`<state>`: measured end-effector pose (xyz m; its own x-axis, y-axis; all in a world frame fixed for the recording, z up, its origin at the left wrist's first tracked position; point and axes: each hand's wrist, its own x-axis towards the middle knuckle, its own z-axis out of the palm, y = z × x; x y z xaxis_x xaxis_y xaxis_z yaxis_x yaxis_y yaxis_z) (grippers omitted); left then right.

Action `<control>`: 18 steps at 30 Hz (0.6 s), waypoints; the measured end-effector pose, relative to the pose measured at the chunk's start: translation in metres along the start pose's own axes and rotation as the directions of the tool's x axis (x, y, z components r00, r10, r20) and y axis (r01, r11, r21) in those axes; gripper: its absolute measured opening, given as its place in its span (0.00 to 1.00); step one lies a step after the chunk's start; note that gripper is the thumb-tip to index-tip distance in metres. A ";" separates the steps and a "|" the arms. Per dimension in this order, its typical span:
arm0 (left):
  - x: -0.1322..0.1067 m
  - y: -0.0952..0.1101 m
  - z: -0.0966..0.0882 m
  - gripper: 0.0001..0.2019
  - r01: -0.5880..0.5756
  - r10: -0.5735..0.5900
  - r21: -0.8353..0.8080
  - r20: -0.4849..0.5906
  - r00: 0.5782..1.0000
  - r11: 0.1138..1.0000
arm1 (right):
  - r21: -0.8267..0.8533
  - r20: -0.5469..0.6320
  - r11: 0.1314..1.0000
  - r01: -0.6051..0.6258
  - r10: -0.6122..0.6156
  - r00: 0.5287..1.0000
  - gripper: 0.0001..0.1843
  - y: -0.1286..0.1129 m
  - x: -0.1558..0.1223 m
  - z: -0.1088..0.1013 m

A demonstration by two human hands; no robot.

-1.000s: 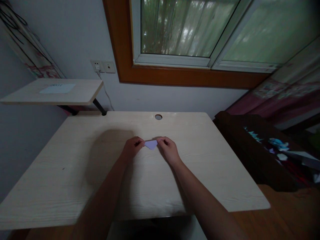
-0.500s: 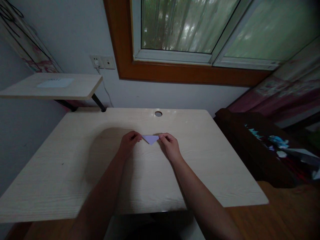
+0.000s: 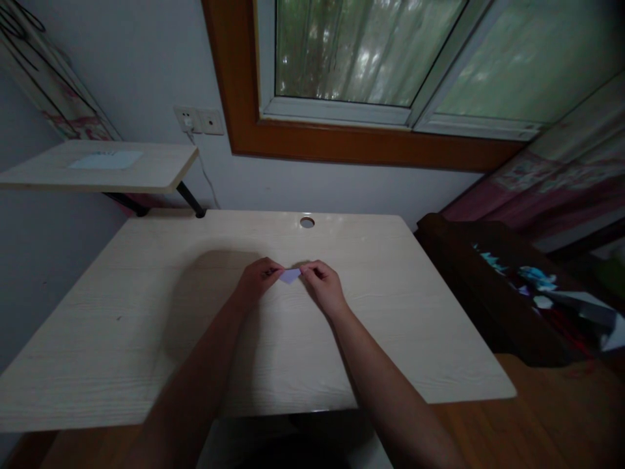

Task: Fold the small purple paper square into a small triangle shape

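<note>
A small piece of folded purple paper (image 3: pixel 290 276) is stretched between my two hands, above the middle of the pale wooden desk (image 3: pixel 390 312). My left hand (image 3: pixel 257 279) pinches its left corner between thumb and fingers. At the opposite corner, my right hand (image 3: pixel 323 280) has a similar pinch. The paper's lower edge comes to a blunt point facing me. Its corners are covered by my fingertips.
A raised shelf (image 3: pixel 161 168) with a sheet of paper (image 3: pixel 106 160) stands at the desk's back left. Near the back edge is a round cable hole (image 3: pixel 307 223). Dark furniture (image 3: pixel 459 260) holding assorted items sits right of the desk, below the window (image 3: pixel 342 52).
My hands have come closer together, the left moving right and the right moving left. Less of the purple paper shows between them. The view has shifted slightly.
</note>
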<state>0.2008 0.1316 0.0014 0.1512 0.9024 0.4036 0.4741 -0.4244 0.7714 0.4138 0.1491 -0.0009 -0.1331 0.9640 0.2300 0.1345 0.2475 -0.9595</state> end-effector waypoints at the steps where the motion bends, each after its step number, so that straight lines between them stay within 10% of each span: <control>1: 0.000 0.000 0.000 0.06 -0.007 0.007 0.009 0.006 1.000 1.000 | -0.021 0.011 0.999 0.025 -0.024 1.000 0.12 -0.001 -0.001 0.000; 18: -0.003 0.003 -0.002 0.06 -0.082 0.085 0.117 -0.020 0.996 0.990 | -0.216 0.025 0.938 0.271 -0.272 0.962 0.06 -0.008 -0.004 0.003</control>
<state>0.2005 0.1277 0.0037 0.1740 0.8614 0.4772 0.5584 -0.4854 0.6727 0.4105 0.1429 0.0050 -0.1897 0.8574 0.4784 0.3025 0.5146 -0.8023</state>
